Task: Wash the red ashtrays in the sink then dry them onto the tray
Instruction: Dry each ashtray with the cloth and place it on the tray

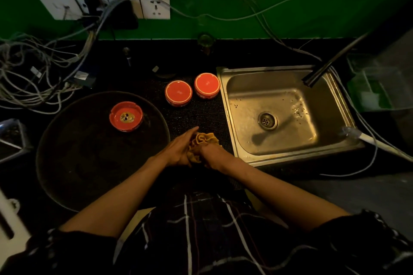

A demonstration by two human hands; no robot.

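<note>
Fingers of both hands close round a crumpled mustard-yellow cloth (202, 144), held low over the black dotted mat (196, 116) between tray and sink; left hand (178, 150) cups it from the left side with fingers fairly straight and pointing forward along the cloth, right hand (211, 155) grips it from the right, fingers curled in and mostly buried in the folds. Both forearms bare, dark sleeves pushed up near the elbows, dark checked garment below. To the left, the big round dark tray (89, 163) sits on the black counter, one red round ashtray (126, 116) on its far part, upright, with a pale yellowish patch inside the bowl; cannot tell if that is a print or residue. Right of the hands, the rectangular stainless steel sink (288, 116), wet, dark specks scattered on its floor, round drain in the middle, dark faucet spout (324, 69) angling in from the far right corner. Further back on the mat, two more red ashtrays upside down, flat bases up: one (178, 93) just beyond the tray rim, the other (207, 86) just beside the sink's left edge, the two nearly touching. Far side: green wall (223, 2) with white socket panel (102, 3), a tangle of grey cables (33, 73) spilling down onto the counter at far left, thin wires strung along the wall toward the faucet.
</note>
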